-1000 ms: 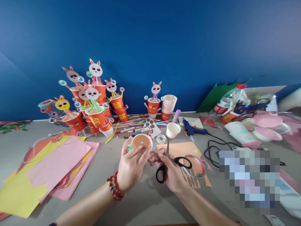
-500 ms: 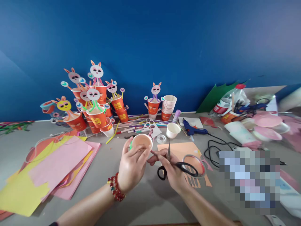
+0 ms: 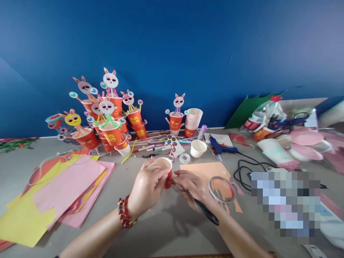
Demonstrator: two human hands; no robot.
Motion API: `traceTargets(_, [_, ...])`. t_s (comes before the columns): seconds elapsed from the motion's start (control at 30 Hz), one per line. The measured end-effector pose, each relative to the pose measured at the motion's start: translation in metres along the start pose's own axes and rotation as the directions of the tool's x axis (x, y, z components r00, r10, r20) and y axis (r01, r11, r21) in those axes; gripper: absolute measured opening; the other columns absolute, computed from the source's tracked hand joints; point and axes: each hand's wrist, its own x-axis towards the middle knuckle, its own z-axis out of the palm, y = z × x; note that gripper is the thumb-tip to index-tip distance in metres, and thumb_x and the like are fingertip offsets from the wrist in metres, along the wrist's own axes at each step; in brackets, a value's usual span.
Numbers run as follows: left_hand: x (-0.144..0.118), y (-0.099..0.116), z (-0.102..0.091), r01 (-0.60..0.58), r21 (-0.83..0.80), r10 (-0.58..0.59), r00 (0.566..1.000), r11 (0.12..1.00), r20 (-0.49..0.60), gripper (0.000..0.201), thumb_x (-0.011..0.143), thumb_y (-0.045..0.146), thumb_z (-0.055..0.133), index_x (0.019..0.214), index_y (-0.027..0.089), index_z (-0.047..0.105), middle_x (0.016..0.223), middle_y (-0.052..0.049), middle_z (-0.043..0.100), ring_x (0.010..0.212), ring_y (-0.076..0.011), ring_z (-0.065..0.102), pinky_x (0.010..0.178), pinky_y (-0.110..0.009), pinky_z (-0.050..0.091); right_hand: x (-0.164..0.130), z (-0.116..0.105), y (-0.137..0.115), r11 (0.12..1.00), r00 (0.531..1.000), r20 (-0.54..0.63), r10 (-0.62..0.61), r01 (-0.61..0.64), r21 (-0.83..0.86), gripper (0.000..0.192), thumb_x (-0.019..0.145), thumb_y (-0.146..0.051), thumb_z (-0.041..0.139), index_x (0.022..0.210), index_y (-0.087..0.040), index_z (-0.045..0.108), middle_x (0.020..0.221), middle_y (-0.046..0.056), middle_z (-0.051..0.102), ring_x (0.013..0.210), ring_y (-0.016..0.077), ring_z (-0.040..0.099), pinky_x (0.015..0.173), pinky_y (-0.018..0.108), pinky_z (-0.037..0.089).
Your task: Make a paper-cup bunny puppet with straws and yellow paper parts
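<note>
A red paper cup [image 3: 168, 181] with a pale inside is in my left hand [image 3: 148, 186], whose fingers wrap over its rim and near side. A bit of green shows at the cup's left edge. Close to the cup's right side, my right hand [image 3: 192, 188] is closed around black-handled scissors [image 3: 206, 212]. One handle loop sticks out below the palm, while the blades are hidden. The right fingertips reach the cup's wall, and I cannot tell whether they pinch anything there. Beneath and behind the right hand lies a sheet of orange paper [image 3: 200, 167].
Decorated rabbit cups [image 3: 113, 135] stand at the back left. A cup stack [image 3: 194, 120], a white cup [image 3: 198, 148] and a blue glue gun [image 3: 223, 147] stand or lie behind my hands. Coloured paper [image 3: 70, 186] covers the left; a tape roll [image 3: 220, 190] and a black cord [image 3: 240, 175] lie right.
The cup has tilted more upright and dropped slightly, so its red side now shows. My right hand has turned over, swinging the scissors' handles down and their blades out of sight.
</note>
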Motion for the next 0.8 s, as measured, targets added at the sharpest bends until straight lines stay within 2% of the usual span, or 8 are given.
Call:
traceTargets(0.03, [0.000,0.001,0.000,0.003,-0.007,-0.003,1.000,1.000,-0.007,0.021,0.091,0.011,0.052,0.102,0.021,0.067,0.089,-0.003,0.076,0.082,-0.0167,0.070,0.104,-0.047,0.042,-0.001,0.002,-0.001,1.000,1.000,-0.013,0.026,-0.026,0.006,0.023,0.093,-0.025,0.056,0.113,-0.027,0.067,0.095,0.004,0.077,0.100,0.0244,0.071,0.095,0.039,0.051])
traceTargets(0.1, [-0.001,0.005,0.002,-0.025,0.026,0.026,0.999,0.999,-0.039,0.023,0.090,0.009,0.052,0.105,0.020,0.066,0.089,-0.003,0.076,0.084,-0.0178,0.070,0.107,-0.050,0.038,-0.004,0.008,-0.006,0.976,0.976,-0.056,0.209,-0.204,0.072,0.018,0.096,-0.025,0.053,0.108,-0.026,0.067,0.092,0.004,0.076,0.101,0.0234,0.069,0.092,0.036,0.052])
traceTargets(0.2, [-0.003,0.010,0.008,-0.085,0.125,0.097,0.991,0.988,-0.095,0.030,0.089,0.004,0.049,0.113,0.016,0.062,0.090,-0.006,0.076,0.092,-0.0220,0.070,0.110,-0.057,0.031,-0.008,0.022,-0.012,0.834,0.857,-0.108,0.504,-0.450,0.320,0.018,0.100,-0.032,0.048,0.098,-0.024,0.065,0.083,0.002,0.075,0.086,0.0194,0.070,0.084,0.032,0.053])
traceTargets(0.27, [-0.004,0.008,0.013,-0.088,0.128,0.102,0.989,0.988,-0.107,0.030,0.089,0.004,0.049,0.115,0.015,0.059,0.091,-0.007,0.076,0.094,-0.0227,0.069,0.111,-0.057,0.031,-0.008,0.029,-0.013,0.737,0.794,-0.135,0.593,-0.468,0.488,0.022,0.100,-0.035,0.047,0.091,-0.023,0.062,0.079,0.001,0.074,0.074,0.0170,0.067,0.080,0.031,0.052])
traceTargets(0.33, [-0.004,0.004,0.016,-0.046,0.050,0.051,0.994,0.998,-0.098,0.027,0.090,0.007,0.049,0.113,0.017,0.059,0.093,-0.006,0.075,0.092,-0.0205,0.069,0.110,-0.053,0.034,-0.006,0.031,-0.012,0.670,0.764,-0.130,0.632,-0.453,0.588,0.024,0.099,-0.037,0.049,0.084,-0.022,0.060,0.075,0.001,0.073,0.070,0.0164,0.065,0.077,0.030,0.052])
traceTargets(0.47, [-0.002,-0.007,0.019,0.091,-0.153,-0.102,0.993,0.984,-0.061,0.018,0.093,0.015,0.051,0.106,0.022,0.061,0.100,-0.003,0.075,0.094,-0.0175,0.069,0.110,-0.046,0.038,-0.001,0.024,-0.012,0.649,0.767,-0.068,0.638,-0.488,0.583,0.020,0.094,-0.040,0.056,0.088,-0.021,0.059,0.068,0.000,0.071,0.062,0.0161,0.063,0.064,0.028,0.051])
traceTargets(0.63, [-0.001,-0.006,0.020,0.145,-0.220,-0.161,0.985,0.965,-0.055,0.014,0.095,0.021,0.051,0.103,0.024,0.062,0.100,-0.003,0.076,0.094,-0.0178,0.069,0.112,-0.045,0.036,-0.004,0.015,-0.014,0.704,0.743,-0.087,0.663,-0.579,0.412,0.021,0.092,-0.040,0.057,0.099,-0.021,0.065,0.073,0.001,0.071,0.065,0.0167,0.065,0.060,0.026,0.052])
traceTargets(0.8, [-0.003,-0.004,0.020,0.093,-0.178,-0.109,0.991,0.980,-0.082,0.015,0.095,0.021,0.051,0.102,0.023,0.063,0.100,-0.005,0.075,0.093,-0.0184,0.069,0.107,-0.045,0.040,-0.001,0.006,-0.013,0.862,0.848,-0.160,0.506,-0.493,0.117,0.017,0.091,-0.036,0.060,0.088,-0.023,0.071,0.078,0.004,0.069,0.075,0.0208,0.067,0.068,0.030,0.054])
